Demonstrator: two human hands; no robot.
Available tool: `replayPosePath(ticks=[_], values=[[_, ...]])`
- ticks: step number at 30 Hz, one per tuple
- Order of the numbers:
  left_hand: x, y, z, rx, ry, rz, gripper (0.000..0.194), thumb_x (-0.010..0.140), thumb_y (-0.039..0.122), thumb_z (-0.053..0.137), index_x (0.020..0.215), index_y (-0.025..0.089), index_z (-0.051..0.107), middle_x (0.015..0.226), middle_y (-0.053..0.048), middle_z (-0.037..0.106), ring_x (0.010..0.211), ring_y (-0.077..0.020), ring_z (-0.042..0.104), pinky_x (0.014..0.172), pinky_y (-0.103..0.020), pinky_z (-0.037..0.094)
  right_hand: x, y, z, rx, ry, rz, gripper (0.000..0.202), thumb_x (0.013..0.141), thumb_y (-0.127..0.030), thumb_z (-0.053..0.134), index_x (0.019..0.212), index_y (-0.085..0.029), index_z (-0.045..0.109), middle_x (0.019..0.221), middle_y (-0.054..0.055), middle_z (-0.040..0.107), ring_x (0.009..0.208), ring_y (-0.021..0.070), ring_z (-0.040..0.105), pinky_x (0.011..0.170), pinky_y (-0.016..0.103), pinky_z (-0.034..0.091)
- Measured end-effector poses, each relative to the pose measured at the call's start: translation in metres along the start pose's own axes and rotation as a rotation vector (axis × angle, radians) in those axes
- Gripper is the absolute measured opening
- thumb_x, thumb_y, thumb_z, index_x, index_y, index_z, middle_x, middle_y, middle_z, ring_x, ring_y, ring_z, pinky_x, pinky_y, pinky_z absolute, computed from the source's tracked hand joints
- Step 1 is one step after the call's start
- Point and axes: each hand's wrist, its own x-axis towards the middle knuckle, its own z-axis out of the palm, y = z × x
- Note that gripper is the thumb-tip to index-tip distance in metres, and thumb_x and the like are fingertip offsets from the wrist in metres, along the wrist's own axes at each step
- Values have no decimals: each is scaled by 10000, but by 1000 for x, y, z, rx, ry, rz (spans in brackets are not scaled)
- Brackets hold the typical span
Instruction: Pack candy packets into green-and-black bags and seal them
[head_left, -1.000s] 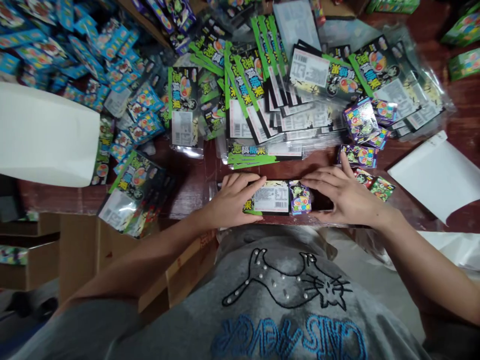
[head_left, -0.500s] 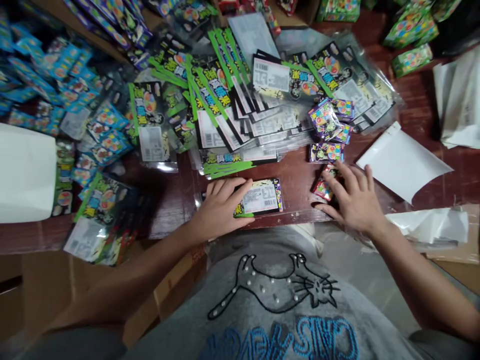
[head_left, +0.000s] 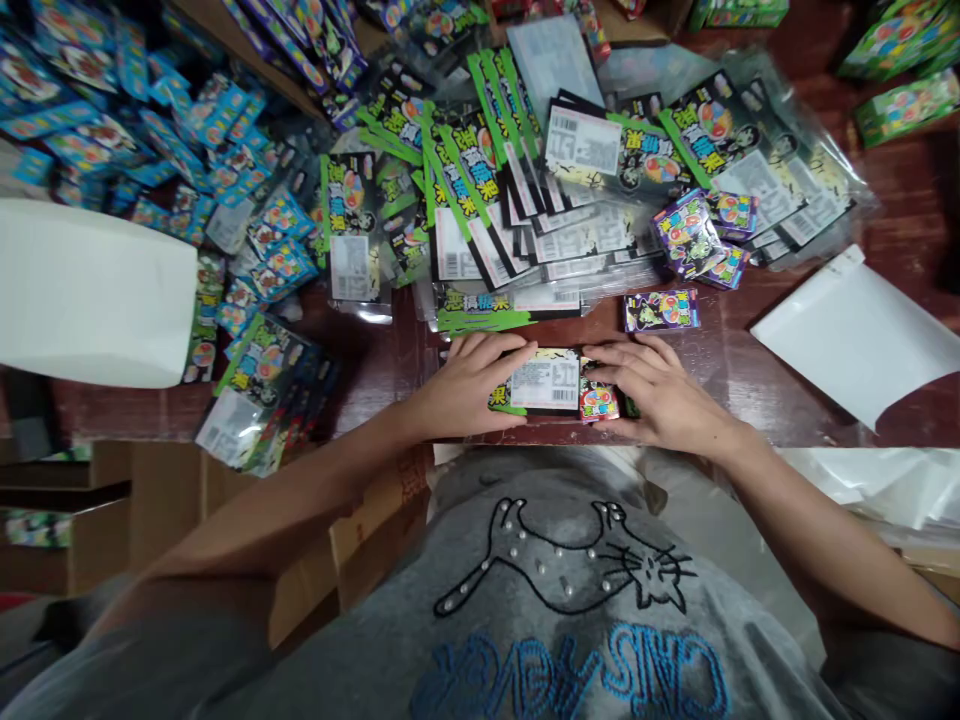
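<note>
A candy pouch (head_left: 545, 380) with a black, green and white printed label lies flat near the table's front edge. My left hand (head_left: 472, 385) grips its left end, thumb and fingers along opposite long sides. At the pouch's right end, my right hand (head_left: 649, 390) holds a small red candy box (head_left: 598, 402) up against the opening, fingers over its far side and thumb on the near side. A bit of green shows under the right palm, too covered to name. Just beyond that hand lies a purple candy box (head_left: 661, 310).
Filled and flat pouches (head_left: 480, 190) are heaped behind my hands. More purple boxes (head_left: 686, 235) sit to their right. Blue packets (head_left: 180, 130) pile up at the left, near a white container (head_left: 97, 290). White paper (head_left: 859, 335) lies right; green boxes (head_left: 907, 105) stand farther back.
My right hand has moved left with the red box, from beside the purple boxes to the pouch's right end. The left hand stays on the pouch. The whole view has shifted.
</note>
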Motion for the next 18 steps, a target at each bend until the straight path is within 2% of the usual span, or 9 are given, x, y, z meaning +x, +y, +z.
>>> replayPosePath(ticks=[5, 9, 12, 14, 16, 18], values=[[-3, 2, -2, -28, -24, -29, 980, 883, 523, 838, 1699, 229, 382, 1512, -169, 579, 1343, -367, 551, 1152, -493, 418, -1, 3, 2, -5, 72, 42, 626, 990, -586, 727, 1467, -202, 601, 1572, 192, 636, 1474, 356, 594, 1324, 685, 335], [-1, 13, 2, -23, -10, -173, 1006, 868, 545, 846, 1705, 228, 386, 1536, -186, 554, 1365, -393, 534, 1161, -520, 415, 0, -11, 12, -51, 130, 77, 685, 971, -630, 717, 1462, -163, 618, 1556, 231, 643, 1471, 394, 598, 1320, 710, 352], [1, 17, 4, -22, -17, -198, 991, 872, 526, 842, 1704, 226, 394, 1546, -187, 550, 1369, -401, 526, 1152, -520, 412, -2, -22, 12, -47, 105, 79, 686, 992, -615, 696, 1497, -163, 591, 1638, 249, 569, 1539, 417, 542, 1305, 729, 367], [2, 16, 3, -25, -19, -170, 1002, 872, 536, 841, 1706, 217, 386, 1555, -191, 547, 1379, -409, 518, 1160, -530, 402, -5, -24, 6, -6, 38, 66, 789, 996, -614, 696, 1602, -154, 487, 1731, 277, 435, 1624, 430, 433, 1307, 745, 344], [3, 13, 2, -22, -21, -129, 998, 882, 535, 834, 1707, 206, 379, 1558, -196, 548, 1382, -411, 517, 1174, -540, 392, -9, -22, -2, 41, -24, 57, 967, 991, -646, 690, 1723, -157, 288, 1790, 294, 303, 1682, 424, 322, 1321, 765, 284], [4, 10, 0, -18, -28, -91, 971, 901, 516, 820, 1706, 203, 378, 1557, -197, 552, 1376, -404, 522, 1181, -539, 390, -10, -17, -8, 34, -28, 65, 1096, 975, -699, 680, 1768, -175, 135, 1792, 299, 293, 1679, 419, 331, 1334, 786, 201]])
